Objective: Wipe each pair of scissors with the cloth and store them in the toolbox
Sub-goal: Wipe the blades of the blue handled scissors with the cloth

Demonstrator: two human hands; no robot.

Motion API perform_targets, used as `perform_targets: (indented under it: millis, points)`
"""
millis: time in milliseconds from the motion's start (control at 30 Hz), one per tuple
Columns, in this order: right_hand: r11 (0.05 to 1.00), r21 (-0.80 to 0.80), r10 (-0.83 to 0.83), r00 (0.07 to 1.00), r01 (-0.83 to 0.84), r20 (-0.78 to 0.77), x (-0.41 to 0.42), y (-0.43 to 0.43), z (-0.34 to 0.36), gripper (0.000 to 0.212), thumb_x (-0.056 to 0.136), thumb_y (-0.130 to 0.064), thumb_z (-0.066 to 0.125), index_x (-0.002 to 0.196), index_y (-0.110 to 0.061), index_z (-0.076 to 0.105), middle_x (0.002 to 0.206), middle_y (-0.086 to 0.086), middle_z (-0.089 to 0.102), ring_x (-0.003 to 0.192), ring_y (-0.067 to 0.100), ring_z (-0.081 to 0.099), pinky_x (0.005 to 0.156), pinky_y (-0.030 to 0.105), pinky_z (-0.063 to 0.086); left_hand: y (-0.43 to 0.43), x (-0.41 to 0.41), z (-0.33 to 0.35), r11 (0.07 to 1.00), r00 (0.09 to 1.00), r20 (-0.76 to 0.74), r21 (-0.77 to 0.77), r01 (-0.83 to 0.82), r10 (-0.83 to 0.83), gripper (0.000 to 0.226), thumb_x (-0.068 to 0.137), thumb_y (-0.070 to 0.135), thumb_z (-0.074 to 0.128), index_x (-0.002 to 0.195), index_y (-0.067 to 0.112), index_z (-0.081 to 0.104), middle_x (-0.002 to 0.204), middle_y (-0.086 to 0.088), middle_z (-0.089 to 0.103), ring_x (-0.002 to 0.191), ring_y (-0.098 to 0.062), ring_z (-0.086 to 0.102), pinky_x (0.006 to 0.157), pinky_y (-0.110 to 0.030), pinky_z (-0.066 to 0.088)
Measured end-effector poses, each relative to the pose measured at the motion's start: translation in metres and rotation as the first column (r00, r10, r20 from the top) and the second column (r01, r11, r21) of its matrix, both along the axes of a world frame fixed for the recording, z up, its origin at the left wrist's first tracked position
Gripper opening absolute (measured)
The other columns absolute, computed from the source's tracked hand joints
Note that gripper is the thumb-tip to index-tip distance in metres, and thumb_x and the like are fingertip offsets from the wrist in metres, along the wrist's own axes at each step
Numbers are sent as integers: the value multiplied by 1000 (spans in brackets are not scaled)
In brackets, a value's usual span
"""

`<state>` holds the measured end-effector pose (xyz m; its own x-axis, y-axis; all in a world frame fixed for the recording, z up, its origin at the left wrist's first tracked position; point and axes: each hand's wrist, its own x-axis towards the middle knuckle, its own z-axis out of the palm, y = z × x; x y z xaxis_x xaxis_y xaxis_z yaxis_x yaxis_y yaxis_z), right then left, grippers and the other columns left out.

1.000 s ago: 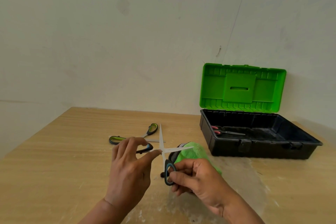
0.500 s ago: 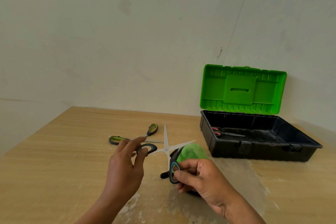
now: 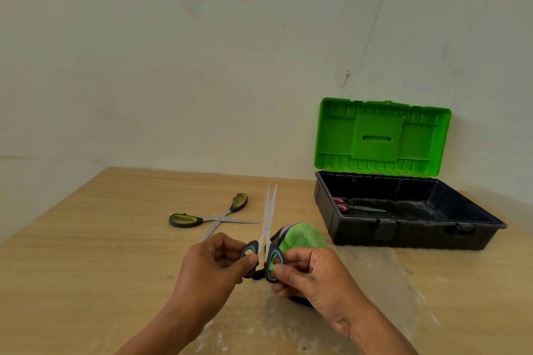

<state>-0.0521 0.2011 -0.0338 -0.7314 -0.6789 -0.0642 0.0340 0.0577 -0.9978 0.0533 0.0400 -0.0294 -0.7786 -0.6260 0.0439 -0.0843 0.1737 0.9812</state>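
From the head view, one pair of red-handled scissors point(image 3: 357, 207) already lies inside the open toolbox point(image 3: 403, 236), so that pair looks finished. The blue-handled scissors point(image 3: 266, 228) are held above the counter point(image 3: 86, 253), blades nearly together and pointing away. The left hand point(image 3: 210, 265) pinches one handle loop and the right hand point(image 3: 311, 277) pinches the other. The green cloth point(image 3: 302, 236) sits bunched just behind the right hand; whether that hand also grasps it I cannot tell. This pair seems partway through its step and not yet stored. The green-handled scissors point(image 3: 213, 217) lie spread open on the counter, untouched, probably the last pair to do.
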Motion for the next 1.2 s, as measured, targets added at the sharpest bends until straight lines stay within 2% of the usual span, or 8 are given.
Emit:
perform_targets:
  millis: [200, 333, 467, 533, 633, 800, 1033, 1200]
  points:
    - [1000, 5, -8, 1000, 8, -9, 2, -2, -2, 14, 86, -2, 76, 100, 0, 76, 87, 19, 77, 72, 24, 74, 68, 30, 62, 6, -2, -2, 1000, 1000, -7, 11, 24, -24, 20, 76, 13, 84, 86, 9, 67, 75, -5, 77, 66, -17, 73, 57, -25, 56]
    - [1000, 8, -14, 999, 15, -46, 2, -3, 1, 15, 88, -4, 75, 103, -2, 76, 87, 17, 78, 73, 22, 74, 70, 29, 62, 9, -4, 1, 991, 997, -37, 109, 75, -71, 21, 83, 8, 77, 98, 9, 62, 81, -8, 79, 74, -21, 76, 68, -32, 61]
    - [997, 70, -13, 987, 24, -160, -4, -2, 5, 15, 92, -9, 73, 106, -9, 76, 89, 13, 78, 75, 19, 75, 72, 32, 63, 7, -15, 7, 975, 991, -57, 181, 130, -121, 28, 83, 3, 76, 104, 8, 60, 86, -12, 79, 77, -26, 77, 71, -37, 62]
    - [988, 123, -54, 950, 96, -308, -12, 1, 11, 11, 93, -16, 73, 103, -21, 76, 90, 5, 78, 78, 15, 76, 70, 32, 64, 5, -22, 14, 973, 988, -58, 176, 149, -141, 27, 83, 1, 75, 105, 8, 61, 84, -11, 79, 76, -26, 77, 67, -34, 61]
    - [950, 103, -188, 807, 294, -560, -34, 9, 25, 10, 92, -28, 74, 98, -36, 72, 88, -7, 75, 84, 7, 72, 73, 32, 63, 1, -39, 25, 978, 984, -56, 109, 175, -170, 24, 85, 1, 73, 105, 10, 62, 82, -10, 79, 76, -24, 77, 70, -34, 62]
    - [919, 36, -293, 740, 393, -605, -68, 5, 61, 22, 91, -32, 75, 112, -25, 71, 92, -12, 71, 84, 0, 67, 77, 26, 61, 14, -74, 45, 985, 980, -102, -2, 171, -170, 25, 81, 5, 78, 99, 13, 63, 83, -8, 78, 72, -23, 77, 70, -42, 64]
    - [863, 34, -352, 648, 504, -676, -114, 10, 108, 23, 86, -39, 80, 98, -23, 68, 79, -6, 76, 68, 4, 72, 66, 25, 59, 46, -127, 66, 982, 970, -186, -130, 133, -156, 28, 77, 15, 83, 92, 27, 63, 82, 2, 74, 70, -21, 74, 70, -48, 62]
    - [846, 73, -361, 668, 528, -651, -146, 25, 125, 24, 83, -31, 84, 93, -23, 63, 73, -3, 75, 66, 7, 73, 68, 37, 63, 67, -162, 76, 965, 948, -223, -188, 184, -225, 31, 76, 20, 85, 96, 25, 63, 85, 7, 73, 74, -5, 72, 71, -26, 62]
